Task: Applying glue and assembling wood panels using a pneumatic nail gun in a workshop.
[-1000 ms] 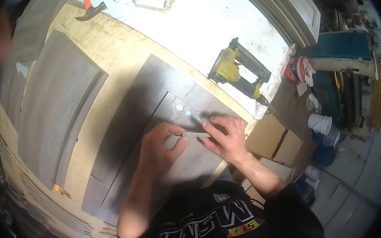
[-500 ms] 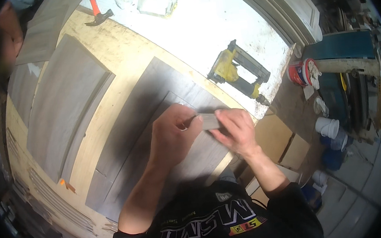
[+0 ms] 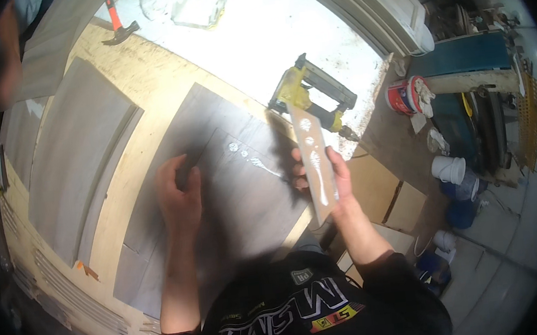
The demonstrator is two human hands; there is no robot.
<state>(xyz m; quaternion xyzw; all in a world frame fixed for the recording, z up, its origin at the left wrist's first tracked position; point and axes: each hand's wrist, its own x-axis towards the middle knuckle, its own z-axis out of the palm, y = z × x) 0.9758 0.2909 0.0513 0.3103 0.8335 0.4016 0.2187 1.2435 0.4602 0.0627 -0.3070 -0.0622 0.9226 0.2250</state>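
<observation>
Head view: Wooden surface (image 3: 162, 68), grey board (image 3: 252, 195), and a right hand (image 3: 342, 183) gripping a white-smeared strip (image 3: 309, 154)

The pale surface runs diagonally from the upper centre of the frame to the lower left. The grey board lies on it at the centre, partly in shadow. A second grey panel (image 3: 80, 153) lies at the left. At the upper right of centre, a yellow-and-black nail gun (image 3: 316, 88) rests on a white area. Left of centre, the left hand (image 3: 179, 195) is over the board, half open, thumb and forefinger apart. Right of centre, the right hand grips the strip by its long edges, thumb on one side and fingers on the other. The strip stands nearly vertical in the frame, brown face showing, its top overlapping the nail gun. An orange-handled hammer (image 3: 118, 32) lies at the upper left. White blobs (image 3: 258, 163) dot the board near the centre.
</observation>
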